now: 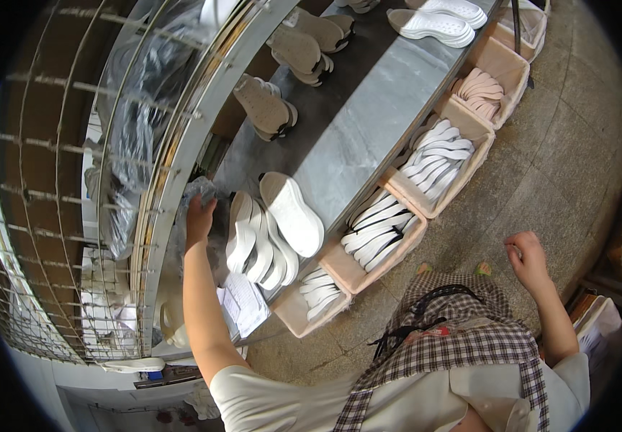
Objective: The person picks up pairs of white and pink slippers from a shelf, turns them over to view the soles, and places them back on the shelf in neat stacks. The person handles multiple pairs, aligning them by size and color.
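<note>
The left hand point(199, 214) reaches across the desk point(368, 122) and closes its fingers on a crumpled clear plastic bag point(199, 191) beside a leaning row of white shoe soles point(268, 234). The right hand point(525, 258) hangs loosely curled and empty over the floor point(541, 165), near cardboard boxes point(426, 205) of soles along the desk's front edge.

White soles point(271, 234), tan soles point(268, 108), pinkish-beige boxes point(354, 272), grey table point(368, 122), brown-and-white checked apron point(455, 345)
</note>
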`<state>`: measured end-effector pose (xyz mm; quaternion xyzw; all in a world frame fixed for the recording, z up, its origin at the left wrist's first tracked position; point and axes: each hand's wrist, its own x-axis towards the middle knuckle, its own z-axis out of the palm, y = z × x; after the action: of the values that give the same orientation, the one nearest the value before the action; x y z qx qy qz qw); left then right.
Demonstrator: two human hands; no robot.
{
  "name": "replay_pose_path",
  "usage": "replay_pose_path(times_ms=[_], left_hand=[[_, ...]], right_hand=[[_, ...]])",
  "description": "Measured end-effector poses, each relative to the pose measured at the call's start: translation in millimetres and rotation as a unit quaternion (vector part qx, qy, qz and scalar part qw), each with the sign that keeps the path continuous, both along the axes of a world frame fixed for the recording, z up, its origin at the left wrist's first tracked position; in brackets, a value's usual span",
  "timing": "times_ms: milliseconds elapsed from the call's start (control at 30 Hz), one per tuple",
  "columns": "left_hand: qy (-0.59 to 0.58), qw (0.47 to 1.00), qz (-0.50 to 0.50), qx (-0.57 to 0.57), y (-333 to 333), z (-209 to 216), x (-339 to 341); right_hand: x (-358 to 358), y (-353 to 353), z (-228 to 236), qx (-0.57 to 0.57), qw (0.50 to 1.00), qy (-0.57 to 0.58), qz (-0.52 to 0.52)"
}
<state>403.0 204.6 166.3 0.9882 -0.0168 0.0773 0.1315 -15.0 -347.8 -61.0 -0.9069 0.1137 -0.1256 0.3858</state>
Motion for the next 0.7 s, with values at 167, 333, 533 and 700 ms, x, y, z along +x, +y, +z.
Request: replay_pose_path(times_ms=[167,333,533,700], left_hand=[[0.112,0.973,-0.006,-0.202,-118.0,0.3,76.4],[0.148,0.900,0.193,-0.362,-172.1,-93.0,155.7],[0.153,0.726,0.184,-0.645,-165.3,-177.0,195.6],[0.105,0.633,0.182,-0.745,-173.2,-175.9,166.9]], right_hand=[[35.8,0.4,-3.4,0.031,0.999,0.011,0.008],[56.1,13.0,2.7,0.018,0.999,0.005,-0.033],[70.6,6.1,6.0,0.021,0.993,0.090,-0.073],[107.3,-4.1,3.6,0.039,0.997,0.036,-0.055]])
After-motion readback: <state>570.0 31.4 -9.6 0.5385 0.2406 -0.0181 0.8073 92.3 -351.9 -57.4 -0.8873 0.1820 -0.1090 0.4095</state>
